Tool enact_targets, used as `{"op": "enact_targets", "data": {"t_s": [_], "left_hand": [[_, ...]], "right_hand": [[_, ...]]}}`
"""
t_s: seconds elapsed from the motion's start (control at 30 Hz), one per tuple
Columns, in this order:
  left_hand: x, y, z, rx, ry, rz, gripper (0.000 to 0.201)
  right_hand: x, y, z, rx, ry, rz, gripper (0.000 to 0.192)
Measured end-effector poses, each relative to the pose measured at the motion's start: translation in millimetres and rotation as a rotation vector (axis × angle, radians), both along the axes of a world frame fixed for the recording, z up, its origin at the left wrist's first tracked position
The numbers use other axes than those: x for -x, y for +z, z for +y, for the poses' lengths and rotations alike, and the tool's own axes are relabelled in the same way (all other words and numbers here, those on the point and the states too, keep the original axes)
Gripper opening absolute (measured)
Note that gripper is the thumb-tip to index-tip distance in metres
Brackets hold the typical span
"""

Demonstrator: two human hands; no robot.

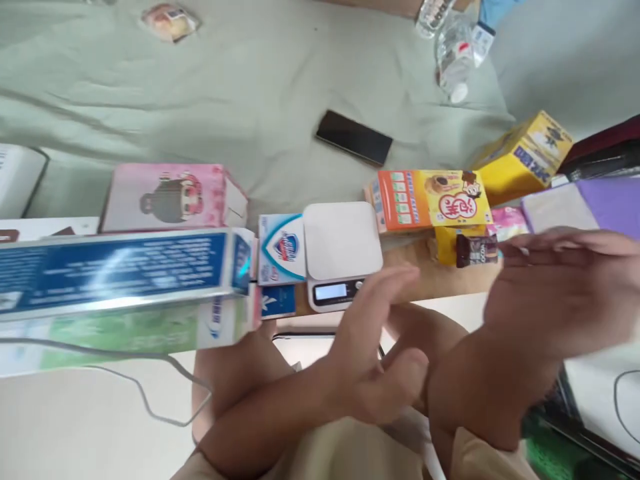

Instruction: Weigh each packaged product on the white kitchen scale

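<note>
My left hand (pixel 373 353) is held in the air just in front of a white kitchen scale (pixel 343 243) with a lit display. Its fingers are stretched out, the thumb stands apart, and it holds nothing. My right hand (pixel 560 293) is smeared by motion at the right; its fingers look extended, with nothing visible in them. Just left of it is a small dark cocoa snack packet (pixel 477 251); whether they touch is unclear. An orange and yellow snack box (pixel 430 200) stands right of the scale. A white and blue soap box (pixel 283 248) adjoins its left side.
Long blue box (pixel 115 270) and green-white box (pixel 140 333) lie at left, near a pink box (pixel 165 198) and grey cable (pixel 170 360). A black phone (pixel 354 137), plastic bottle (pixel 454 60) and wrapped snack (pixel 171 23) rest on the cloth. A yellow box (pixel 525 157) stands right.
</note>
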State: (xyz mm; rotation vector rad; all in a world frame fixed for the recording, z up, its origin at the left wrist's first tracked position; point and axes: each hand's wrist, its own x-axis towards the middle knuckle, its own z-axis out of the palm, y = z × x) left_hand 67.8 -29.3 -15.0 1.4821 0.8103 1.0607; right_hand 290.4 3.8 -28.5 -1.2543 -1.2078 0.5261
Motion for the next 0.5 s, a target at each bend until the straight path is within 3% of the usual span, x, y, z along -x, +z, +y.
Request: {"op": "enact_targets", "data": {"t_s": [0.07,0.17,0.37,0.5], "left_hand": [[-6.5,-10.7,2.2,0.016,-0.002,0.078,0.059],[-17.6,-25.2,14.5,0.025,0.045,0.17,0.057],[-50.1,-31.1,66.9,0.181,0.209,0.246,0.069],[-59.9,-30.0,86.6,0.276,0.14,0.147,0.067]], "right_hand": [[-2.6,-20.6,1.9,0.0,-0.186,0.337,0.013],[5.7,-32.0,11.6,0.061,-0.16,0.426,0.022],[20.5,-20.1,42.3,0.356,0.075,0.294,0.028],[16.1,-13.0,61.5,0.513,0.145,0.093,0.03]]}}
